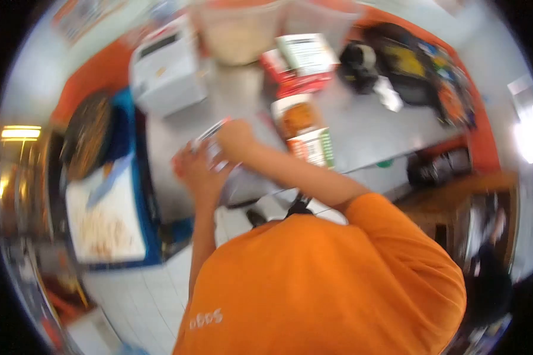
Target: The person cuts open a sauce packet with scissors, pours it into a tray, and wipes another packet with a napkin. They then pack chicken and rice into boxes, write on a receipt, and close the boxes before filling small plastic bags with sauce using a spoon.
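On the left part of the grey metal table [361, 133], my left hand [200, 168] lies against a small red and white item [210, 131], its fingers spread apart. My right hand [235, 141] is closed at the upper right end of the same item, whose details are blurred. Right of my hands stands an open box with brown food [301, 119] in it. A clear plastic sheet or bag [243, 184] seems to lie under my wrists.
Behind are a white device [166, 71], a tub [240, 35], and red boxes with a white-green box [308, 54] on top. A tape roll [361, 62] and black bag [405, 62] lie right. Far left is a white board [106, 219] with a blue-grey knife [109, 180].
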### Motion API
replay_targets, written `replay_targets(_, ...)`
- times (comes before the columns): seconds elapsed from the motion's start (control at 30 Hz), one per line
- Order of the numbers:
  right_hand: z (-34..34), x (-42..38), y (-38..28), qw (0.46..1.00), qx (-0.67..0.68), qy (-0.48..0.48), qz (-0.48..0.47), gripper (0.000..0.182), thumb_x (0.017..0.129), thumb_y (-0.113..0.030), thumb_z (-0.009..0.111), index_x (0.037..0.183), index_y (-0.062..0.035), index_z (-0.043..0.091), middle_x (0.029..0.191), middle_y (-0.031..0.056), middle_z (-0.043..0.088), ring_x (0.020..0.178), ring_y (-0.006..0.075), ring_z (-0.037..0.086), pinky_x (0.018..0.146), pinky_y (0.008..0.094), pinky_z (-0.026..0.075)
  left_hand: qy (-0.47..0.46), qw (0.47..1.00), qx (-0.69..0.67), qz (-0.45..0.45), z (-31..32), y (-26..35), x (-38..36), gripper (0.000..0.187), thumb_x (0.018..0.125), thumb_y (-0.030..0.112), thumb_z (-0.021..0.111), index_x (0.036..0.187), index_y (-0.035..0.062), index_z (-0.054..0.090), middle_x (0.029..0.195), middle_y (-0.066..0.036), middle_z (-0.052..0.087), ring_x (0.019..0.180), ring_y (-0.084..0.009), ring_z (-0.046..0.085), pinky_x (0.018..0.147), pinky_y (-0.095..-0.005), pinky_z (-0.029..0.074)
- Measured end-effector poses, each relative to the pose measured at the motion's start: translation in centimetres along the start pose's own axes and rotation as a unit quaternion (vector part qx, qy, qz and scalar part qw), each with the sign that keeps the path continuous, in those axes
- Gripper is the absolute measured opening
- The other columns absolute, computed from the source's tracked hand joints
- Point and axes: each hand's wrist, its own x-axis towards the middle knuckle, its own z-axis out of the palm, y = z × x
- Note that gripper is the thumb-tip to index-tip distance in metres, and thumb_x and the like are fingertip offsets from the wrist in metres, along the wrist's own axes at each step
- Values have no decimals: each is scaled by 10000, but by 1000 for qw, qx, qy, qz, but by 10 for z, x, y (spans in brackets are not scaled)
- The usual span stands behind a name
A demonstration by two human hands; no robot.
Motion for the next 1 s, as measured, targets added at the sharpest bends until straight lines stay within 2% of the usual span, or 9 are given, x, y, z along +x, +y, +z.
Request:
replay_targets(0.1, 9, 2, 20, 997, 58, -15, 53, 927, 450, -676, 762, 1078, -17, 584, 822, 131, 665, 735, 291, 654, 684, 417, 488, -10, 999, 36, 34, 7, -7, 2, 819, 650, 636, 683, 1269, 122, 529, 1323, -200, 443, 1272, -367, 346, 1041, -545, 209)
replay_targets(0.17, 20, -20, 33, 982, 174, 57, 44, 839, 631, -543, 744, 1271, -89, 448, 883, 169, 649, 798, 348, 636, 705, 459, 475, 5, 989, 95, 113, 17, -25, 5, 856, 680, 690, 623, 1294, 106, 498, 1353, -218, 394, 1268, -383, 345, 1007, -570, 259)
replay_targets(0.23, 84, -15, 48, 910, 366, 193, 8, 403, 811, -348, 646, 1104, -137, 468, 882, 154, 619, 818, 354, 604, 701, 484, 452, -83, 977, 153, 121, 0, -14, 8, 995, 612, 683, 673, 1367, 109, 373, 1379, -219, 360, 1258, -395, 353, 1012, -570, 265)
replay_targets(0.37, 116, -20, 36, 756, 598, 262, 49, 273, 846, -189, 578, 1046, -92, 420, 715, 123, 581, 692, 299, 590, 605, 430, 434, -123, 957, 105, 240, -5, -42, 30, 1051, 543, 592, 754, 1345, 59, 333, 1293, -214, 420, 1215, -377, 394, 1001, -541, 298)
replay_targets(0.4, 79, -52, 37, 786, 586, 164, 113, 308, 794, -100, 559, 1067, -89, 418, 743, 124, 593, 728, 306, 600, 624, 425, 446, -142, 952, 89, 256, -5, -49, 39, 1034, 538, 552, 776, 1327, 39, 349, 1261, -217, 437, 1189, -381, 415, 988, -536, 319)
replay_targets(0.53, 59, -75, 41, 802, 553, 215, 72, 352, 739, -97, 597, 1062, -65, 460, 756, 132, 609, 769, 288, 610, 657, 418, 454, -177, 955, -53, 233, -12, -45, 43, 983, 511, 320, 828, 1304, -29, 362, 1203, -246, 454, 1140, -408, 448, 965, -489, 370)
replay_targets(0.63, 30, -131, 59, 768, 608, 201, -10, 374, 763, -165, 625, 1094, -58, 487, 828, 133, 614, 776, 301, 609, 667, 425, 455, -143, 960, -111, 214, -26, 23, 25, 975, 511, 318, 835, 1291, -37, 372, 1189, -247, 466, 1125, -407, 463, 957, -481, 380)
replay_targets(0.8, 57, -186, 102, 746, 427, 502, -98, 671, 861, -316, 618, 1409, -157, 266, 946, 132, 580, 774, 270, 605, 661, 386, 468, -13, 965, -123, 233, -65, 163, -26, 961, 510, 315, 848, 1270, -51, 389, 1165, -248, 484, 1100, -406, 487, 945, -469, 397)
replay_targets(1.0, -26, -358, 182, 525, 803, 279, -40, 750, 924, -197, 573, 1483, -197, 72, 959, 92, 602, 723, 137, 634, 632, 269, 526, 13, 946, -118, 302, -72, 314, -78, 945, 509, 312, 864, 1246, -68, 409, 1136, -249, 507, 1069, -404, 517, 930, -454, 417)
